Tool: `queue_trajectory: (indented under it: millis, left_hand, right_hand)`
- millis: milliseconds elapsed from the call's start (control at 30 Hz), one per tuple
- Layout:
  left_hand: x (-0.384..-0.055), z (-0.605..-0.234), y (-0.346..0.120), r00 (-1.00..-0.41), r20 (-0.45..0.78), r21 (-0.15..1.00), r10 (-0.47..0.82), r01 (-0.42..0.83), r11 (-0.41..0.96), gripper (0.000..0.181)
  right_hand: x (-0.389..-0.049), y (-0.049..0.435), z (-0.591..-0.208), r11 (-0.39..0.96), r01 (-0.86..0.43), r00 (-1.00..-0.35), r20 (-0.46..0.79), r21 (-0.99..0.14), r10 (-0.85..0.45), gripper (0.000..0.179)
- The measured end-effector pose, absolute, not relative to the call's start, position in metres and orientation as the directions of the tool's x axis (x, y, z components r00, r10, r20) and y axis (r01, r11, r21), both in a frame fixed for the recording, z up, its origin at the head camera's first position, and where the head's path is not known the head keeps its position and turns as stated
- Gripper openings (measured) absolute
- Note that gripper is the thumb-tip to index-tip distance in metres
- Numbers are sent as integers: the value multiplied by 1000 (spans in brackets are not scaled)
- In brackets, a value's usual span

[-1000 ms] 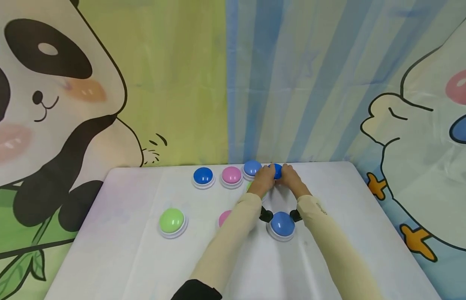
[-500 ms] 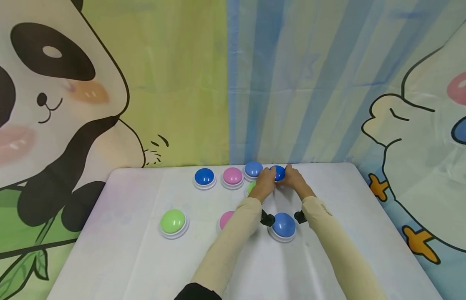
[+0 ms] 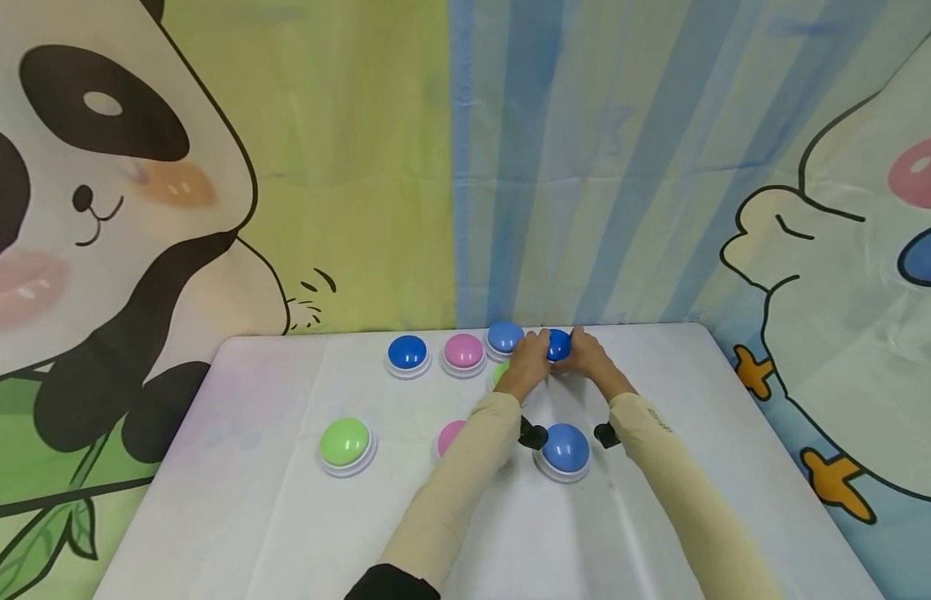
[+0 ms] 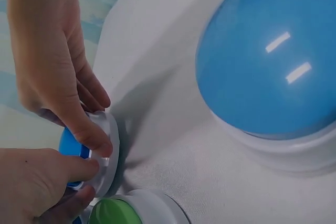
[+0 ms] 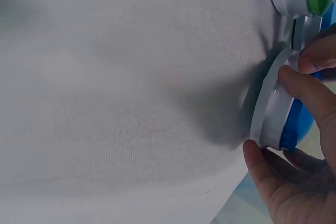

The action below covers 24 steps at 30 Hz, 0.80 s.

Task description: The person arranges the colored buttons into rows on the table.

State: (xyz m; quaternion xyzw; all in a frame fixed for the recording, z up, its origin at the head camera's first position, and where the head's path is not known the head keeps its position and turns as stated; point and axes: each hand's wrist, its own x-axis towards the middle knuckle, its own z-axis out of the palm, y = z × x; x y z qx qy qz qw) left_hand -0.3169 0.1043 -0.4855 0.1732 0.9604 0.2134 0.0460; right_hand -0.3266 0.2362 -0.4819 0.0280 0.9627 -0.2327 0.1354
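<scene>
A dark blue dome push button (image 3: 558, 344) with a white base stands near the far edge of the table, between both hands. My left hand (image 3: 530, 364) pinches its left side, thumb and fingers at the white base (image 4: 111, 140) in the left wrist view. On the opposite side my right hand (image 3: 591, 360) holds it, with the thumb on the base and other fingers along its edge (image 5: 273, 108). In the right wrist view the base looks tilted, with a shadow beside it; whether it touches the table I cannot tell.
Left of my hands, a light blue button (image 3: 504, 337), a pink one (image 3: 463, 351) and a dark blue one (image 3: 407, 352) form a row. A partly hidden green button (image 3: 498, 374) sits beside my left hand. Nearer are green (image 3: 343, 442), pink (image 3: 449, 435) and light blue (image 3: 565, 447) buttons.
My right hand and forearm have shifted slightly to the right, and more of the dark blue dome shows between the hands. The other buttons stay in place.
</scene>
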Motion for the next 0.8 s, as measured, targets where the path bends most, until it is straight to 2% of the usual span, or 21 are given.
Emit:
queue_trajectory:
  millis: [433, 800]
  left_hand:
    - [-314, -479, 103, -922, -33, 515, 386, 315, 797, 53]
    - [-288, -453, 109, -891, 6, 490, 454, 399, 775, 53]
  right_hand:
    - [-313, 247, -471, 894, 77, -965, -257, -441, -44, 85]
    - [-277, 264, -447, 887, -50, -981, -143, -459, -129, 77]
